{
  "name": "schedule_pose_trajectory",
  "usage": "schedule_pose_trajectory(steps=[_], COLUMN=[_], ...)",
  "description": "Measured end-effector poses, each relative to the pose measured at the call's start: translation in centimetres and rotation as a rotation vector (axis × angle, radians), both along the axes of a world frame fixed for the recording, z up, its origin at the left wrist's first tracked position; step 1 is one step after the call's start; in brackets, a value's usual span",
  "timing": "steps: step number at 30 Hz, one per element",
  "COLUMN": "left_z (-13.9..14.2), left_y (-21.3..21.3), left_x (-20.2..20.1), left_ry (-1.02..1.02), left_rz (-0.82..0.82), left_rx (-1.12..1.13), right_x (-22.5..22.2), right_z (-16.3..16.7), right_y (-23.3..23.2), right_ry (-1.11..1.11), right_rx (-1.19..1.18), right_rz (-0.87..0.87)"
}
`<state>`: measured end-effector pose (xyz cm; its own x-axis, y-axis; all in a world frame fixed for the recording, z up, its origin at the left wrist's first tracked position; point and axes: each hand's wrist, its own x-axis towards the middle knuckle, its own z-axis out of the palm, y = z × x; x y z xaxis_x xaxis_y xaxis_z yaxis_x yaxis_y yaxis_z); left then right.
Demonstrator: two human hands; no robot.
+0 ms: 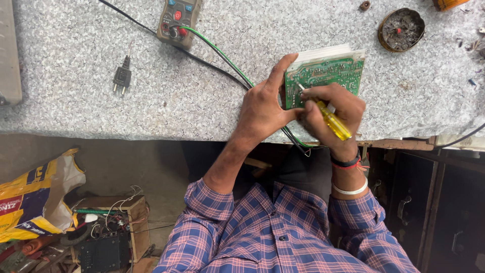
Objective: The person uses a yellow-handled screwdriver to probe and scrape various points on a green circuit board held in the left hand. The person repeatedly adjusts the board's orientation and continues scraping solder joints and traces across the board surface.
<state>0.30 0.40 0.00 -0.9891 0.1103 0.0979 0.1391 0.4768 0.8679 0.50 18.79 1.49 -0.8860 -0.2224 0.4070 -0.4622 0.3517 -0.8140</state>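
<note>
Plaid-sleeved left hand (260,108) grips green circuit board (323,76) at countertop (202,101) front edge, right hand (333,114) clenches yellow screwdriver (331,119); tip slip could scratch traces.

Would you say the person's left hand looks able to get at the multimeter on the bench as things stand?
Probably yes, once freed. The left hand is steadying the green circuit board, but only bare granite bench and a couple of cables lie between it and the multimeter.
</note>
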Motion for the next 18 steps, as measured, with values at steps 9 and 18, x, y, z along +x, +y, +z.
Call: schedule_pose_trajectory(steps=[9, 18], left_z=[-0.86, -0.64], left_y=[0.12, 0.05], left_x=[-0.34, -0.37], left_ry=[0.03, 0.018], left_rz=[0.053, 0.01], left_rx=[0.098, 0.065], right_x=[0.11, -0.26], right_z=[-0.52, 0.21], right_y=[0.45, -0.23], right_ry=[-0.017, 0.046], right_rx=[-0.058, 0.077], right_rz=[-0.006, 0.043])
